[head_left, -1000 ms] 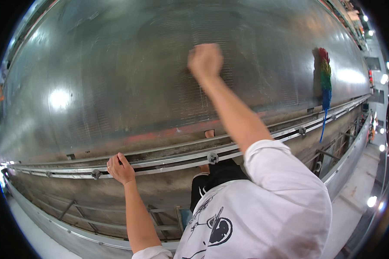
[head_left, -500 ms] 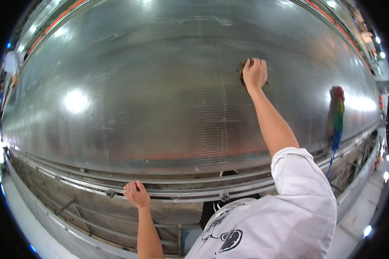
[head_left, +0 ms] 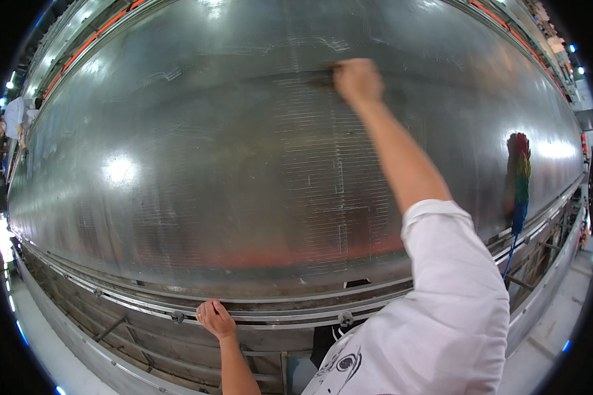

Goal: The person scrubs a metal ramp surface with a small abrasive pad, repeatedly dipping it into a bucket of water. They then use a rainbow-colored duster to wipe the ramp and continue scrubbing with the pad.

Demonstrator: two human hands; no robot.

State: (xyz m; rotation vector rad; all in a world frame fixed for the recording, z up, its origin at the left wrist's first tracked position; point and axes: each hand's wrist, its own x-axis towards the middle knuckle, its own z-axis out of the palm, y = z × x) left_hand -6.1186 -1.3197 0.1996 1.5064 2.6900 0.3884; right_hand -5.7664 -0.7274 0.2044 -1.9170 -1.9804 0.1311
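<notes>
A huge shiny metal sheet [head_left: 244, 164] fills most of the view, scored with fine grid lines. My right hand [head_left: 357, 80] reaches far up onto it, fingers closed around a small dark thing [head_left: 328, 74] pressed flat on the metal; what it is I cannot tell. My left hand [head_left: 214, 318] grips the steel rail [head_left: 145, 304] that runs along the sheet's near edge. My white sleeve [head_left: 451, 289] covers the lower right.
A rainbow-coloured feather duster [head_left: 519, 178] with a blue handle lies on the sheet at the right. Below the rail is a metal frame with cross bars [head_left: 112, 329]. A person in white [head_left: 13, 118] stands at the far left edge.
My right hand has slid further up the sheet and leftward with the dark thing under it. My left hand stays on the rail.
</notes>
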